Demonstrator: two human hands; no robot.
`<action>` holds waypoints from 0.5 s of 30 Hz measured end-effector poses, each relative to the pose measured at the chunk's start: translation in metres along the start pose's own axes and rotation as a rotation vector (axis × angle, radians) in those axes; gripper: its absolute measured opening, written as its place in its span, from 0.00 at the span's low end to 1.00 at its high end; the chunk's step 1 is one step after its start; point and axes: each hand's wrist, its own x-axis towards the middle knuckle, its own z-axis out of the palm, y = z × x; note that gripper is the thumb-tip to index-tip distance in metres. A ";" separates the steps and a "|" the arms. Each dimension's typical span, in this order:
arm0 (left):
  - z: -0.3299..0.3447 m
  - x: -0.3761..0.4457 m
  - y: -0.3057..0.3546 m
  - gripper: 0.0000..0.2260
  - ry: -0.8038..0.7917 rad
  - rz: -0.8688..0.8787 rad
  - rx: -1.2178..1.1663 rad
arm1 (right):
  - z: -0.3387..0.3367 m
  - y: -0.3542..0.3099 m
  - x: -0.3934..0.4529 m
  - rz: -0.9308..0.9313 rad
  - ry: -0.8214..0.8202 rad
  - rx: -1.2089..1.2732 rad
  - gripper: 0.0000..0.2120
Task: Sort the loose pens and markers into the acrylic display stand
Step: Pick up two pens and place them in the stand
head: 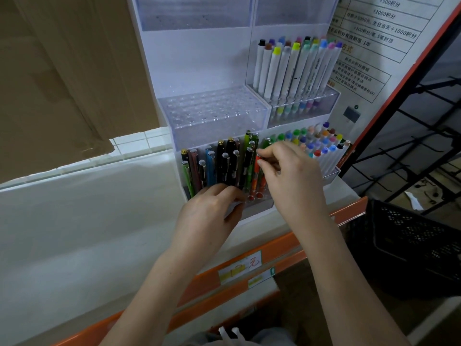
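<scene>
A tiered acrylic display stand (212,121) sits on a white shelf. Its lower left tier holds several upright pens (212,168) in green, blue, black and brown. My right hand (289,176) pinches the top of an orange pen (255,176) standing in a hole at that tier's right end. My left hand (214,211) rests with curled fingers against the front edge of the same tier, below the black pens; whether it holds anything is hidden. White markers with coloured caps (296,68) fill the upper right tier, and more markers (321,143) fill the lower right tier.
The middle left tier (214,106) shows bare holes. A cardboard box (69,71) stands left of the stand. An orange shelf rail (249,268) with labels runs in front. A black plastic basket (409,240) sits at lower right, beside a printed sign (374,46).
</scene>
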 end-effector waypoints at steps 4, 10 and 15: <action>0.000 0.001 0.000 0.07 0.002 0.004 0.014 | -0.001 0.002 0.000 0.009 0.005 -0.038 0.03; -0.001 0.003 0.002 0.05 0.002 0.009 0.050 | -0.002 -0.002 0.002 -0.017 0.009 -0.086 0.05; -0.002 0.003 0.004 0.03 -0.025 -0.006 0.078 | -0.001 -0.002 0.002 -0.015 0.026 -0.088 0.03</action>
